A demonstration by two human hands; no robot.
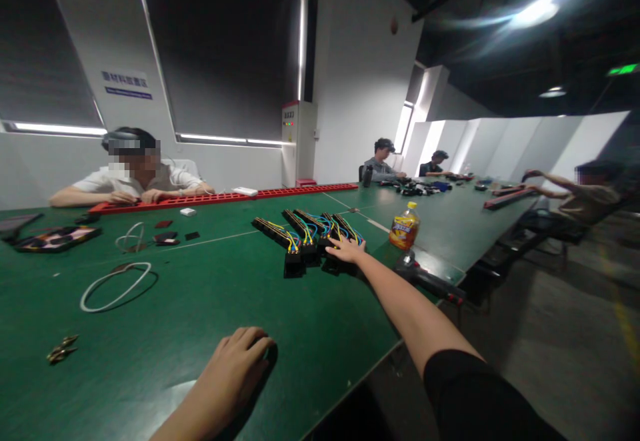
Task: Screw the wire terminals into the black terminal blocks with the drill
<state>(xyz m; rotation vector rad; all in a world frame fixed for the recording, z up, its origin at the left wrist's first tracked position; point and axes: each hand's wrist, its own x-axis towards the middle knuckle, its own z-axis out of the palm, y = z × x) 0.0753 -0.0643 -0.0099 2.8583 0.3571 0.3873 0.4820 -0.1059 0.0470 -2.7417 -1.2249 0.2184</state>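
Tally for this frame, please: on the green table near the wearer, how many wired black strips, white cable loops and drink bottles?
Wired black strips, one end under the right hand: 5
White cable loops: 2
Drink bottles: 1
Total: 8

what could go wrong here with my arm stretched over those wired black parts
The right hand lies spread on the black wired modules; dragging it might snag their yellow and blue wires.
The drink bottle stands upright close beside that forearm; a sideways sweep could tip it.
The dark tool lies near the table edge by the arm and might get nudged off.
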